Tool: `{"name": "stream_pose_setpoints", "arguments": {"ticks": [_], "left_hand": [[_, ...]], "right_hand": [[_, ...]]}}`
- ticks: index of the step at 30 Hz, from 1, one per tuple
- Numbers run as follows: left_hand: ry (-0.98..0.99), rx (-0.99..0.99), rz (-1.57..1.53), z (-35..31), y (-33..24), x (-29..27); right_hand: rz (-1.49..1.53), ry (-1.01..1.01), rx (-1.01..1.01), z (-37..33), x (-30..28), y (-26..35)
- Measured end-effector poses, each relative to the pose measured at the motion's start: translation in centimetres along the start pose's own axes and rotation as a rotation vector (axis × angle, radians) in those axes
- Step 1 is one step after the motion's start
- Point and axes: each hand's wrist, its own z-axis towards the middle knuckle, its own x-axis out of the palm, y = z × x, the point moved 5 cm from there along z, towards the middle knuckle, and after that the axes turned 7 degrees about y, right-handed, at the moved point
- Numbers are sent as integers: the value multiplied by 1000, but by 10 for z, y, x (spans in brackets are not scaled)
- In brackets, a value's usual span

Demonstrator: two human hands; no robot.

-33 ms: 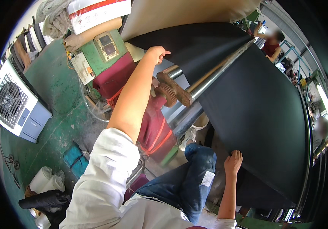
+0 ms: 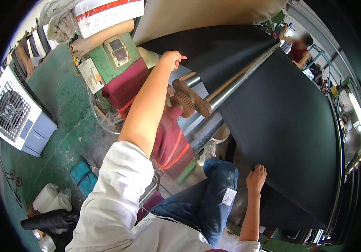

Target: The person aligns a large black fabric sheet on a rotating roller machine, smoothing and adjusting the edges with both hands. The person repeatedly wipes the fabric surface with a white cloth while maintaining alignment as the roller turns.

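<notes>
A wide, smooth black sheet (image 2: 285,130) runs through a roller machine in front of me. At the sheet's lower left edge my right hand (image 2: 256,179) is closed, its fingers curled over the edge. My left arm reaches far forward, and my left hand (image 2: 173,61) is at the left edge of the upper black stretch. Its index finger points out to the right while the others are curled in; whether they pinch anything is hidden. Between the hands lie a shiny metal roller (image 2: 242,79), a rusty arm (image 2: 192,98) and a toothed gear (image 2: 183,104).
Dark red cloth (image 2: 170,145) covers the machine's side, beside a green control box (image 2: 112,59). A grey-white air cooler (image 2: 21,115) stands left, a teal bundle (image 2: 84,175) on the floor. At the far right end is another person (image 2: 300,52). Above hangs a beige sheet (image 2: 201,17).
</notes>
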Motion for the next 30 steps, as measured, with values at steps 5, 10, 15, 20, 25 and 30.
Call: {"name": "stream_pose_setpoints", "arguments": {"ticks": [5, 10, 15, 20, 25, 30], "left_hand": [[-326, 132, -133, -17, -5, 5], [-651, 248, -196, 34, -5, -46], [-738, 235, -184, 34, -4, -52], [-64, 46, -53, -10, -3, 13], [-146, 90, -5, -4, -8, -2], [-7, 119, -20, -2, -8, 8]], "right_hand": [[19, -24, -43, 5, -6, 12], [76, -39, -124, 22, -8, 41], [94, -36, -141, 30, -16, 56], [135, -56, -179, 39, -20, 50], [108, -246, -111, 57, -59, 9], [-125, -248, 277, 48, -63, -76]]}}
